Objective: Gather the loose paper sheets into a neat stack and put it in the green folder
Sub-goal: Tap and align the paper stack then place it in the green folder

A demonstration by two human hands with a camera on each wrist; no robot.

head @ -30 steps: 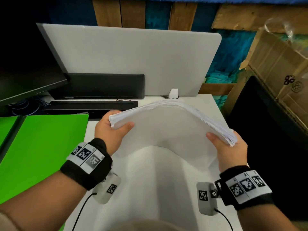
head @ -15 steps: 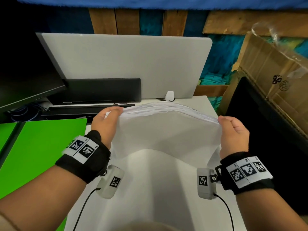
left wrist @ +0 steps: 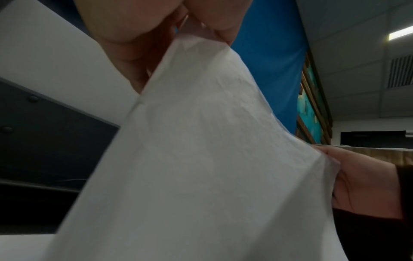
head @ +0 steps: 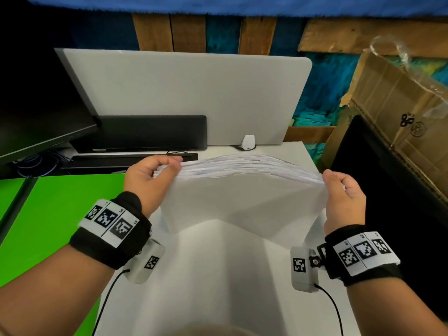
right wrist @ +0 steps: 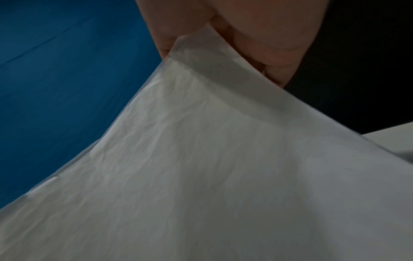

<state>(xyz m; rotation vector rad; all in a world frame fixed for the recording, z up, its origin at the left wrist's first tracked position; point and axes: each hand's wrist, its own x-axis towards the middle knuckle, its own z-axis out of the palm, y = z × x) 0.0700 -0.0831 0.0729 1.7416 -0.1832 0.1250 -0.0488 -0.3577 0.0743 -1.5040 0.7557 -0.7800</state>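
Paper stack (head: pixel 242 190) between both hands

Monitor (head: pixel 41 112), keyboard (head: pixel 126 160), cardboard box (head: pixel 397 117) around desk (head: pixel 218 275).

Left hand (head: pixel 150 180), right hand (head: pixel 344 197) clenched, raised

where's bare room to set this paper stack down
Bare white desk lies under the paper stack, between the left hand and right hand. The open green folder to the left is bare too. Behind, keyboard and cables crowd it.
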